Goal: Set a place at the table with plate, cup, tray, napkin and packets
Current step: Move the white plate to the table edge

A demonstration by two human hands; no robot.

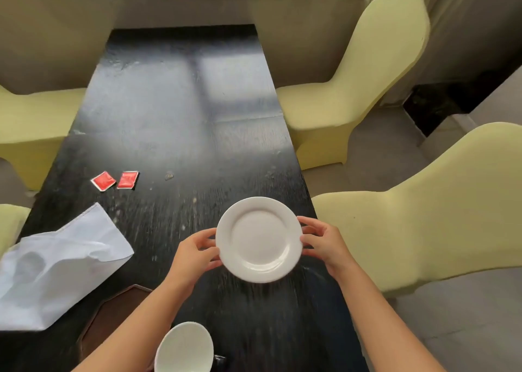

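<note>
Presently, both hands grip a white plate [258,239] by its rim over the right edge of the dark tabletop [169,103]. The left hand [195,254] pinches the plate's left rim, thumb on top and fingers curled beneath; the right hand [322,240] pinches the opposite rim in like fashion. The plate appears tilted slightly toward the viewer; whether it touches the tabletop cannot be told.

A white napkin [56,270], rumpled and partly unfolded, lies at the left edge of the tabletop and overhangs it. Two red packets [115,180] lie side by side, just apart, beyond the napkin and near the left edge. A brown tray [113,318] sits at the near left of the tabletop, partly under the left forearm, its far corner close to the napkin. A white cup [183,347] stands near the near edge, beside the tray and below the left forearm.

Pale yellow covered chairs [367,89] stand along both long edges of the tabletop.
</note>
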